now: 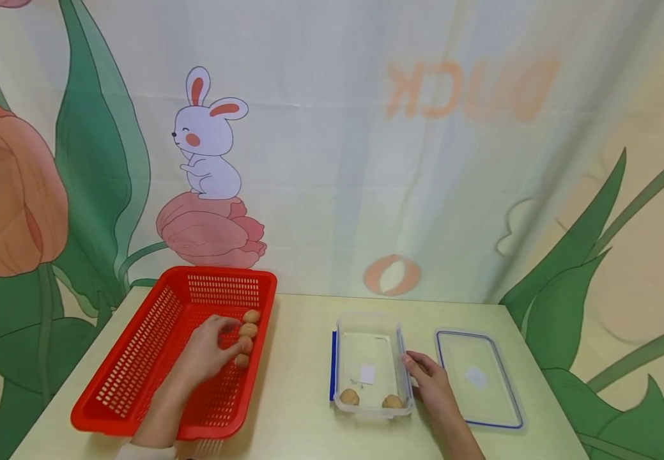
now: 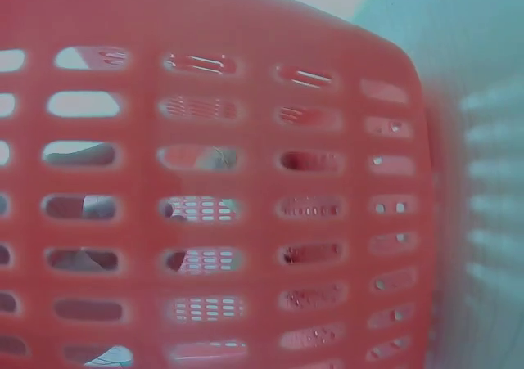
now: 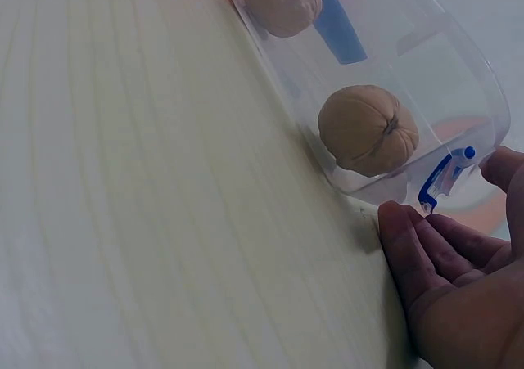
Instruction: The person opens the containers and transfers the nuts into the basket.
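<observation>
In the red plastic basket, my left hand reaches in from the front, index finger and thumb spread beside a row of several walnuts along the right wall. The left wrist view shows mostly the slotted basket wall, so the fingertips are hidden there. My right hand holds the right side of a clear, lidless food container. Its thumb is at the rim, with the fingers lower by a blue-edged latch. Inside are two walnuts, one left and one right.
A clear lid with a blue seal lies flat right of the container. The container's blue side flap hangs on its left. Behind the pale table hangs a printed curtain.
</observation>
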The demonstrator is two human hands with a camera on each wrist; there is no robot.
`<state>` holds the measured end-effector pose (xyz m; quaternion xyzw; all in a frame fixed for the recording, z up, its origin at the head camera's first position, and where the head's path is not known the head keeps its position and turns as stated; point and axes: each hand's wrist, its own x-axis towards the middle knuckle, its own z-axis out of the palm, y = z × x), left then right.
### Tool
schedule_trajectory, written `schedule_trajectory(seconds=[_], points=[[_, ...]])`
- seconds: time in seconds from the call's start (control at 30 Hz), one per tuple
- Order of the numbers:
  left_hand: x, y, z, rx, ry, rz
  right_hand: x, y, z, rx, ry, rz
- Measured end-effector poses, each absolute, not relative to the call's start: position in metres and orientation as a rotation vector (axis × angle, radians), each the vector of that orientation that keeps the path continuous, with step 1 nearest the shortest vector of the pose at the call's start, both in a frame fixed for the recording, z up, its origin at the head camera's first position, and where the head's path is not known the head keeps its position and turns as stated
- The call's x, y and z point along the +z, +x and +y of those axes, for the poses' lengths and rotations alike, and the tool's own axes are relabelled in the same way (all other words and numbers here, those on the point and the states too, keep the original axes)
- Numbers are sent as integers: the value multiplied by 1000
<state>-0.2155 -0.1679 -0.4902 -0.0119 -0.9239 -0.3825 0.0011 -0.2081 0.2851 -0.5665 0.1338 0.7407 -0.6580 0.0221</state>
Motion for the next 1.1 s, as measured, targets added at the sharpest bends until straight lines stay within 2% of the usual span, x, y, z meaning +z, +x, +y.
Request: schedule_trajectory(seconds=[0.3, 0.6, 0.8, 1.1], points=[[-469, -206, -151, -1170, -166, -2829, -568, -207, 285, -2067, 414, 2271], [-443, -189, -83, -1048, -443, -2829, -570, -211, 287, -2067, 416, 2263], [-446, -189, -43, -996, -758, -2818, -570, -211, 288, -2050, 419, 2270], [-464, -192, 1, -825, -948, -2904, -566, -209, 285, -2065, 437, 2274]])
